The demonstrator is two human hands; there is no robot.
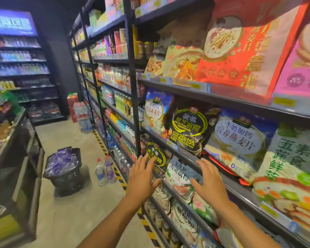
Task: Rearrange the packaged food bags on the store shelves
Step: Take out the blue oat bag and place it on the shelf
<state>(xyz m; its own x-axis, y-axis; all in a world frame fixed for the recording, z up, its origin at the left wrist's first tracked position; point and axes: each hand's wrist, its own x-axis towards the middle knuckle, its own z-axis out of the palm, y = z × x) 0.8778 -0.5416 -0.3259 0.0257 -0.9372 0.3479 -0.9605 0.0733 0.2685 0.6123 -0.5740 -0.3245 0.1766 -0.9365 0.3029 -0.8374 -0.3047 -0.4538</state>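
Note:
Packaged food bags fill the dark metal shelves [220, 102] on my right. A black sesame-paste bag [189, 130] leans out over the middle shelf edge, between a blue oat bag [157, 111] and a larger blue oat bag [240, 140]. On the shelf below stand a smaller black bag [157, 156] and a white lotus-root-powder bag [180, 178]. My left hand [141, 179] is open with fingers spread, just in front of the smaller black bag. My right hand [207, 181] is open too, hovering at the white bag's right side. Neither hand holds anything.
A black shopping basket [64, 169] of wrapped goods sits on the aisle floor, with loose bottles [105, 169] beside it. A yellow-black hazard strip [118, 174] runs along the shelf base. A low display counter [13, 140] stands at left, drink coolers [20, 56] at the back.

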